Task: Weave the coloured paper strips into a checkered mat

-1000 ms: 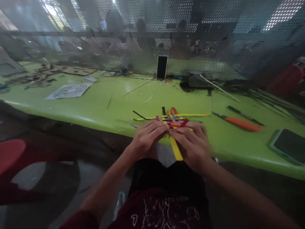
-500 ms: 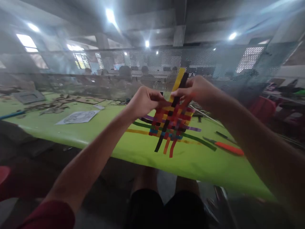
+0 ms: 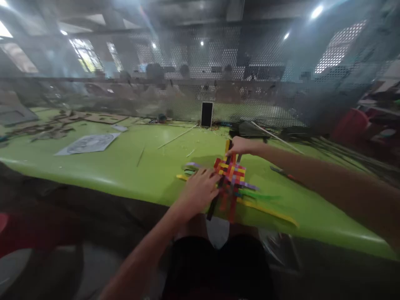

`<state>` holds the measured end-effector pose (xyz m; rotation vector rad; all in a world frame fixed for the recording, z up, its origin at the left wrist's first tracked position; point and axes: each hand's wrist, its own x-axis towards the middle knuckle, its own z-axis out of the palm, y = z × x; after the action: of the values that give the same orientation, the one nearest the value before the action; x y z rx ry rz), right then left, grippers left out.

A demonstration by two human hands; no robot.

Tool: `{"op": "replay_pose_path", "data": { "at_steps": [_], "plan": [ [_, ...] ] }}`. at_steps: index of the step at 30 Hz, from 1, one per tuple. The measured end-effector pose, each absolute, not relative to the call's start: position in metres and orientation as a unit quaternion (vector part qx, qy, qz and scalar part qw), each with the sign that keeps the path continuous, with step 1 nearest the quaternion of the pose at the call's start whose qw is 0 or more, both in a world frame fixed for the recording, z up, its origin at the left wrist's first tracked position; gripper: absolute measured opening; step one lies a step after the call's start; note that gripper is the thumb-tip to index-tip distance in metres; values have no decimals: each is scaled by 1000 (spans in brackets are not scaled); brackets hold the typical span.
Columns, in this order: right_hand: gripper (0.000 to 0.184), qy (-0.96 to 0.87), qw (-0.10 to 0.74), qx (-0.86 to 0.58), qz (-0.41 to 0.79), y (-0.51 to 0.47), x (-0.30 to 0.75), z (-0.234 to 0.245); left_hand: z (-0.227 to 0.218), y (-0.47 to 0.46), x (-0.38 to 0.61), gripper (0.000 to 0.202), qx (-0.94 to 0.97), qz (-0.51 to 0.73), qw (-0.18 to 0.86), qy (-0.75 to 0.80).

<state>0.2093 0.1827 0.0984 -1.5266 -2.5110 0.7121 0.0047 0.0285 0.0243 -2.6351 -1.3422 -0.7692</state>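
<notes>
A woven piece (image 3: pixel 231 171) of coloured strips is found over the near edge of the green surface (image 3: pixel 150 175), in front of the seated person's knees. Whether it lies fully flat or is slightly raised cannot be told. Red, yellow, orange, black and purple bands are seen interlaced.

The upper strip ends are gripped by the right hand (image 3: pixel 241 146), its thumb and fingertips closed on them at the far side of the piece. The left side of the piece is covered by the left hand (image 3: pixel 200 187), palm down, with the fingers close together; whether any strip is pinched by it cannot be told. Loose ends project on several sides: a yellow strip (image 3: pixel 271 212) and a blurred green strip (image 3: pixel 261 196) to the right, a black strip (image 3: pixel 213 209) towards the person.

A knife (image 3: pixel 276 169) is noted beside the right forearm, by which it is partly hidden. A phone (image 3: pixel 206 114) is stood upright at the far side, just before a perforated screen (image 3: pixel 187 98). A printed sheet (image 3: pixel 89 143) is laid to the left, with cardboard scraps (image 3: pixel 56 125) heaped beyond it. A thin pale stick (image 3: pixel 177 136) is placed between sheet and phone.
</notes>
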Motion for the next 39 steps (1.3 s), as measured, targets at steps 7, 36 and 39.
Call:
{"op": "replay_pose_path", "data": {
  "at_steps": [7, 36, 39],
  "plan": [
    [17, -870, -20, -452, 197, 199, 212, 108, 8, 29, 6, 18, -870, -222, -8, -441],
    [23, -931, 42, -359, -43, 122, 194, 54, 20, 88, -3, 50, -918, -92, 38, -384],
    [20, -941, 91, -326, -31, 115, 209, 34, 25, 86, -3, 50, -912, -78, 16, -402]
  ]
}}
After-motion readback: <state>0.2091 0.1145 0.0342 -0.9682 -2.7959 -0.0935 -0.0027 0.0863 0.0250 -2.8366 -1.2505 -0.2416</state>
